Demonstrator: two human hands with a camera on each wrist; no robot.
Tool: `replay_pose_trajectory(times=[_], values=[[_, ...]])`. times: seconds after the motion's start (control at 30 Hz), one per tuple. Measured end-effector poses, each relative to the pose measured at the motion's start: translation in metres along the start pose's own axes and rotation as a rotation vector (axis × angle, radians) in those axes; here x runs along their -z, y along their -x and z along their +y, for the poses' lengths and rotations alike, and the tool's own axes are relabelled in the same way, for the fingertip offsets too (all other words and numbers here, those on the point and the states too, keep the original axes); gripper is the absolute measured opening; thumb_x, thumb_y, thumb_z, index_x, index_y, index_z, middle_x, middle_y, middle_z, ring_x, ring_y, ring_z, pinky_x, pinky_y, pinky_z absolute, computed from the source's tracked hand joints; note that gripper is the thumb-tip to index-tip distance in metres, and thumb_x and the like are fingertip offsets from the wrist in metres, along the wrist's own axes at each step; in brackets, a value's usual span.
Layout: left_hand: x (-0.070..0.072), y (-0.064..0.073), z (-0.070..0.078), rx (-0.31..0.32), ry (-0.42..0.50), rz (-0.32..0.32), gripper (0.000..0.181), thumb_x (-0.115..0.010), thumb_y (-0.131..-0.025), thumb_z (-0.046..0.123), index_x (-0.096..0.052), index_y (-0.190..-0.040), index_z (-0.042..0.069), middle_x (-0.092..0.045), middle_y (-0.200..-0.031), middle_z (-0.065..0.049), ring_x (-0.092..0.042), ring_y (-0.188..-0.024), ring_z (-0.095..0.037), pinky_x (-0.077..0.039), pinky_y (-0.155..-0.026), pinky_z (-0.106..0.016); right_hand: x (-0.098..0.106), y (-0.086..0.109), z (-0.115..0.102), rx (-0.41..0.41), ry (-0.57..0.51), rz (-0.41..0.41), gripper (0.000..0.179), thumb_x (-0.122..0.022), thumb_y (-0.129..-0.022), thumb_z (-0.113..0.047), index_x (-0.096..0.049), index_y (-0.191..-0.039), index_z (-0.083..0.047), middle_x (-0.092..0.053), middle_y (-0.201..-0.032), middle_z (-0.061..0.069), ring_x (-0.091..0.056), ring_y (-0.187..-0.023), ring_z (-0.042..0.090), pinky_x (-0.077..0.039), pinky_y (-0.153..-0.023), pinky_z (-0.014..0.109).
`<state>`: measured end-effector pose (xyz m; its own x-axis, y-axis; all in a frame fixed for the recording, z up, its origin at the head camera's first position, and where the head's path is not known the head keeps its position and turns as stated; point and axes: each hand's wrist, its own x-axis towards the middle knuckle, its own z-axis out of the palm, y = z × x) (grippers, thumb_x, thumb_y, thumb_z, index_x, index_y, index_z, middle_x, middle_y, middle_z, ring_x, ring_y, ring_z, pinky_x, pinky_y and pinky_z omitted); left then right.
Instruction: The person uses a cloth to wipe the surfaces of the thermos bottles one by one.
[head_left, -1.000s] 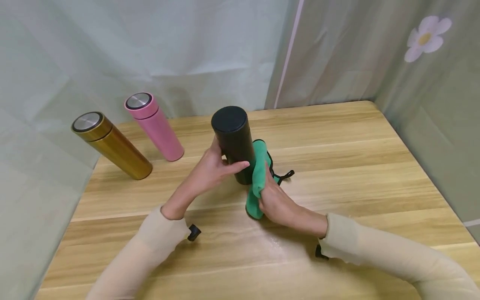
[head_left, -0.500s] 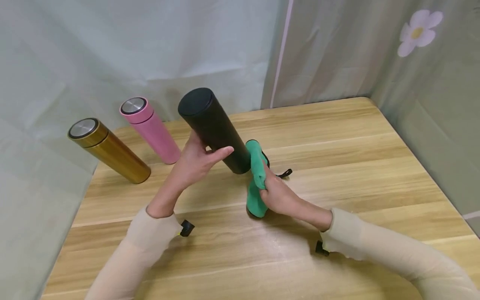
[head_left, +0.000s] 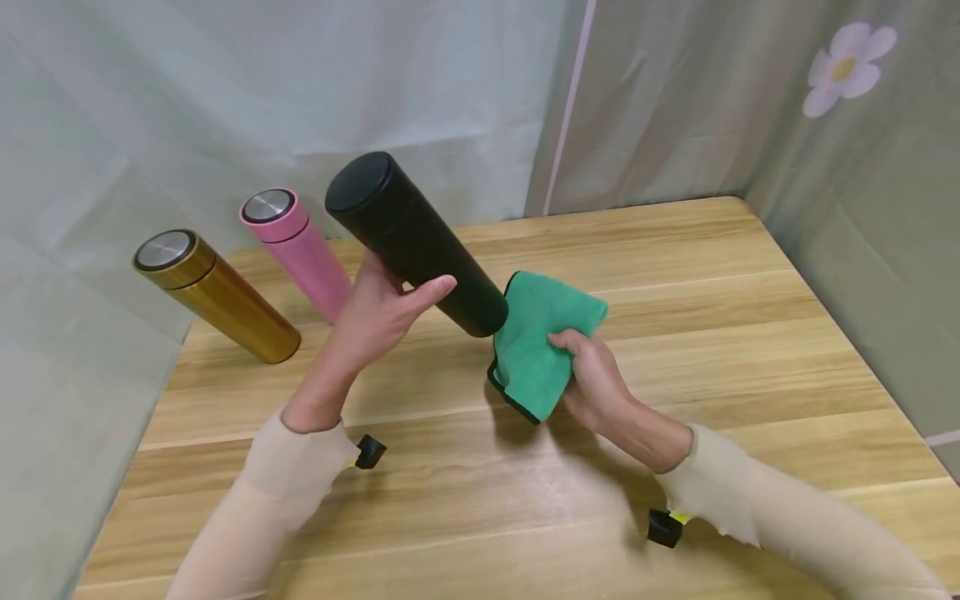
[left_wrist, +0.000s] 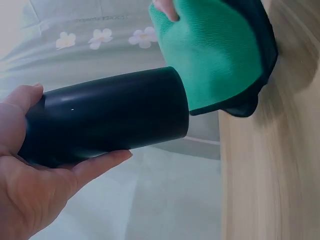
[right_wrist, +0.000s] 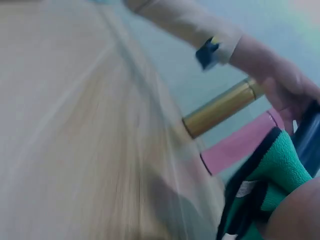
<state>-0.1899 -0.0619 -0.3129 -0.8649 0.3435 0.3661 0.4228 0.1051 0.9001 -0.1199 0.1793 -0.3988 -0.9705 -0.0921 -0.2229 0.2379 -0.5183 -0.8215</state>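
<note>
My left hand (head_left: 371,312) grips a black thermos bottle (head_left: 420,246) around its middle and holds it off the table. The bottle leans, its lid toward the upper left and its base toward the lower right. In the left wrist view the bottle (left_wrist: 110,115) lies across the palm, thumb and fingers on opposite sides. My right hand (head_left: 600,379) pinches a folded green cloth (head_left: 540,333) with dark edging, thumb on top. The cloth is spread beside the bottle's base; whether they touch I cannot tell. In the right wrist view the cloth (right_wrist: 280,165) partly hides the bottle.
A gold thermos (head_left: 221,296) and a pink thermos (head_left: 303,258) stand upright at the table's back left, the pink one partly behind my left hand. A pale curtain (head_left: 420,75) hangs behind the wooden table (head_left: 712,333).
The black bottle has been raised and tilted, its lid swinging to the left. My right hand has turned and drawn slightly right, so the cloth's flat face now shows.
</note>
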Motion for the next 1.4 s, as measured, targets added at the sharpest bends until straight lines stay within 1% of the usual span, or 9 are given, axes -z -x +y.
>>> replay_pose_trajectory(times=[0.13,0.2,0.37,0.53,0.67,0.83,1.1,1.2,1.4], values=[[-0.001,0.001,0.002,-0.002,0.017,0.016,0.054,-0.074,-0.091,-0.004,-0.047,-0.137,0.003,-0.063,-0.122,-0.012,-0.064,-0.107,-0.026,-0.06,-0.085,-0.032,-0.006,0.001,0.002,0.07,-0.148,-0.059,0.039,-0.035,-0.106,-0.005,-0.032,-0.145,-0.009,-0.044,-0.146,0.008,-0.047,-0.137,0.023,-0.044,-0.112,0.037],[-0.002,0.001,0.002,-0.001,0.022,0.013,0.054,-0.074,-0.091,-0.003,-0.047,-0.138,0.003,-0.063,-0.123,-0.012,-0.064,-0.107,-0.026,-0.06,-0.085,-0.032,-0.008,0.001,0.003,0.089,-0.182,-0.087,0.039,-0.033,-0.108,-0.006,-0.032,-0.146,-0.009,-0.043,-0.147,0.007,-0.045,-0.138,0.022,-0.042,-0.113,0.037],[0.0,0.002,-0.001,0.01,0.014,-0.014,0.053,-0.074,-0.093,0.0,-0.047,-0.139,0.004,-0.062,-0.125,-0.012,-0.064,-0.108,-0.026,-0.06,-0.086,-0.033,-0.011,-0.005,0.004,0.073,-0.207,-0.117,0.034,-0.034,-0.108,-0.007,-0.034,-0.141,-0.011,-0.045,-0.142,0.005,-0.047,-0.132,0.02,-0.046,-0.109,0.036],[0.0,0.001,-0.005,0.0,0.016,-0.011,0.052,-0.073,-0.094,0.001,-0.047,-0.138,0.004,-0.062,-0.125,-0.013,-0.063,-0.109,-0.027,-0.06,-0.086,-0.033,-0.012,-0.015,0.004,0.055,-0.227,-0.118,0.031,-0.035,-0.107,-0.007,-0.034,-0.138,-0.011,-0.045,-0.138,0.004,-0.051,-0.127,0.018,-0.048,-0.106,0.033],[-0.004,0.001,-0.008,-0.001,0.03,-0.016,0.05,-0.073,-0.094,0.001,-0.048,-0.137,0.003,-0.062,-0.124,-0.013,-0.063,-0.108,-0.027,-0.06,-0.085,-0.032,-0.011,-0.02,0.003,0.067,-0.239,-0.122,0.031,-0.035,-0.108,-0.005,-0.035,-0.138,-0.009,-0.046,-0.138,0.006,-0.053,-0.125,0.019,-0.051,-0.102,0.032],[-0.006,0.002,-0.013,0.004,0.011,-0.033,0.051,-0.074,-0.094,0.002,-0.047,-0.138,0.003,-0.06,-0.124,-0.012,-0.062,-0.106,-0.026,-0.06,-0.084,-0.032,-0.012,-0.029,0.004,0.06,-0.252,-0.133,0.027,-0.034,-0.109,-0.005,-0.037,-0.136,-0.007,-0.047,-0.136,0.006,-0.055,-0.122,0.018,-0.052,-0.1,0.03],[-0.007,0.007,-0.013,-0.043,0.008,-0.024,0.043,-0.073,-0.094,0.0,-0.054,-0.133,0.0,-0.064,-0.117,-0.012,-0.061,-0.097,-0.026,-0.059,-0.077,-0.028,-0.015,-0.045,0.007,-0.001,-0.22,-0.139,0.017,-0.035,-0.103,-0.002,-0.039,-0.119,-0.007,-0.049,-0.116,0.005,-0.06,-0.103,0.017,-0.056,-0.088,0.027],[-0.008,0.007,-0.013,-0.078,0.041,-0.008,0.042,-0.072,-0.093,-0.004,-0.055,-0.131,-0.002,-0.066,-0.114,-0.011,-0.061,-0.095,-0.025,-0.058,-0.076,-0.027,-0.014,-0.048,0.01,-0.013,-0.198,-0.186,0.019,-0.033,-0.099,0.001,-0.039,-0.116,-0.006,-0.05,-0.114,0.006,-0.06,-0.103,0.017,-0.056,-0.087,0.028],[-0.009,0.005,-0.013,-0.147,0.088,0.012,0.045,-0.071,-0.092,-0.008,-0.052,-0.133,-0.001,-0.066,-0.116,-0.01,-0.064,-0.105,-0.027,-0.055,-0.092,-0.032,-0.015,-0.048,0.019,-0.01,-0.118,-0.336,0.031,-0.03,-0.089,0.009,-0.045,-0.113,-0.004,-0.055,-0.11,0.005,-0.062,-0.097,0.016,-0.056,-0.082,0.027]])
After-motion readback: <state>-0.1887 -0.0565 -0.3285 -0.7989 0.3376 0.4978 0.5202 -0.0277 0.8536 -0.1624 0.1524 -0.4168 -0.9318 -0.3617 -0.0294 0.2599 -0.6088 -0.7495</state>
